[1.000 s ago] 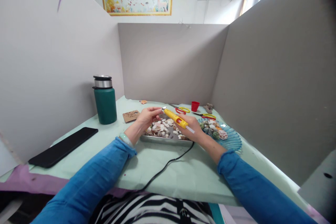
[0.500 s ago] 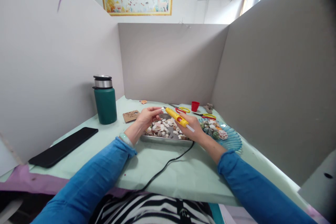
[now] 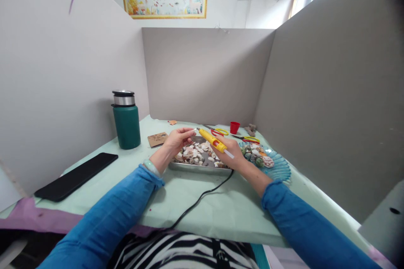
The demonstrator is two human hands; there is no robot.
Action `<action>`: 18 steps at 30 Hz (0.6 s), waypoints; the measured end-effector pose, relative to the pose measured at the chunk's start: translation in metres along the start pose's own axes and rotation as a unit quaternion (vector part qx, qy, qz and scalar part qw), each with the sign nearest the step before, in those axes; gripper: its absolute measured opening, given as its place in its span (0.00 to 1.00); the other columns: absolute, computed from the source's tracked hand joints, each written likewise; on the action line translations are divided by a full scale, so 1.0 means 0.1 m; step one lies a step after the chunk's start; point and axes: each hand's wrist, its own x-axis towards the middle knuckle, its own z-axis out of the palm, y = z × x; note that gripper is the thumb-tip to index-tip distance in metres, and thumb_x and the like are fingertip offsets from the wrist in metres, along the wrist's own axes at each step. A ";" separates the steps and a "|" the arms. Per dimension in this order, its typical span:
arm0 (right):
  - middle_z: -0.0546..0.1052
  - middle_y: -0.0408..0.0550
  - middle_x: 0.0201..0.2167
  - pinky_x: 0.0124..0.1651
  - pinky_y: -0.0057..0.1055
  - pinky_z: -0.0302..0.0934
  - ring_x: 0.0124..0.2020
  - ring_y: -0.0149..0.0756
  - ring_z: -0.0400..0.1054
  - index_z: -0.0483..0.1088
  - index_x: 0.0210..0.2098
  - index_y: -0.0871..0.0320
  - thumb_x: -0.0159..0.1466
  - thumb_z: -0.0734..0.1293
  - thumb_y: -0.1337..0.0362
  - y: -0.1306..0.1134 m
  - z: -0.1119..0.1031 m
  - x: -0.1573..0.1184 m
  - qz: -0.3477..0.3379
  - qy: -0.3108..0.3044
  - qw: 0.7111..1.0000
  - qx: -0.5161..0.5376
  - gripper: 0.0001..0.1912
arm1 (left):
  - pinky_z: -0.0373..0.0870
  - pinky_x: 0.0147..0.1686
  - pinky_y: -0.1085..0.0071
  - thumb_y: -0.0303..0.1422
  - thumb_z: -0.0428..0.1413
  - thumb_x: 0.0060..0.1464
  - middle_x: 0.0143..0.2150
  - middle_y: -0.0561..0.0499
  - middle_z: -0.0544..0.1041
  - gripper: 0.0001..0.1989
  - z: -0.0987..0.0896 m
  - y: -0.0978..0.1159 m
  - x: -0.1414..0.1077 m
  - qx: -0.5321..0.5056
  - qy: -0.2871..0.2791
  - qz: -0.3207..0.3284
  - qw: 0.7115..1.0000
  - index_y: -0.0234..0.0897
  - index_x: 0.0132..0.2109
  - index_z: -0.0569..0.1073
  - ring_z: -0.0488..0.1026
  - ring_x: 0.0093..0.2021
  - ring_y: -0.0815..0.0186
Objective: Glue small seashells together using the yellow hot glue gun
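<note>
Wrapped round a yellow hot glue gun [image 3: 208, 138] is my right hand [image 3: 232, 151]. A clear glue stick [image 3: 229, 155] pokes out of the gun's back end. My left hand [image 3: 177, 139] pinches a small pale piece [image 3: 195, 130], maybe a shell, at its fingertips. The gun's nozzle [image 3: 198, 129] is right beside that piece; whether they touch I cannot tell. Both hands are above a metal tray [image 3: 202, 168] of loose seashells [image 3: 195, 153]. From beneath my right hand the gun's black cord [image 3: 202, 196] runs toward the table's front edge.
To the right, a blue glass plate [image 3: 282, 169] bears shells and green pieces. Two pairs of scissors [image 3: 221, 131], a red cup [image 3: 234, 127] and a brown card [image 3: 157, 139] lie around the tray. Left are a green bottle [image 3: 126, 127] and black phone-like slab [image 3: 77, 176]. Grey partitions [image 3: 208, 75] enclose the table.
</note>
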 end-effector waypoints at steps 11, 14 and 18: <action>0.71 0.44 0.25 0.29 0.27 0.54 0.26 0.33 0.64 0.65 0.31 0.56 0.57 0.62 0.66 -0.03 -0.02 0.00 -0.016 -0.015 1.000 -0.002 0.01 | 0.67 0.23 0.79 0.27 0.65 0.41 0.29 0.49 0.74 0.12 0.00 0.00 0.00 -0.005 -0.007 0.000 1.000 0.27 0.36 0.75 0.66 0.20 0.78; 0.71 0.43 0.25 0.29 0.27 0.54 0.25 0.32 0.64 0.65 0.31 0.56 0.57 0.62 0.66 -0.03 -0.02 0.00 -0.019 -0.013 1.000 0.003 0.01 | 0.67 0.23 0.80 0.26 0.65 0.40 0.29 0.50 0.74 0.12 0.00 0.00 0.00 -0.004 -0.005 -0.001 1.000 0.27 0.36 0.75 0.66 0.20 0.78; 0.70 0.43 0.24 0.29 0.27 0.53 0.24 0.31 0.63 0.64 0.29 0.56 0.58 0.62 0.66 -0.01 -0.01 0.00 -0.017 -0.008 1.000 0.009 0.01 | 0.67 0.23 0.79 0.26 0.65 0.40 0.29 0.49 0.74 0.12 0.00 0.00 0.00 -0.007 -0.003 0.001 1.000 0.27 0.35 0.75 0.66 0.20 0.78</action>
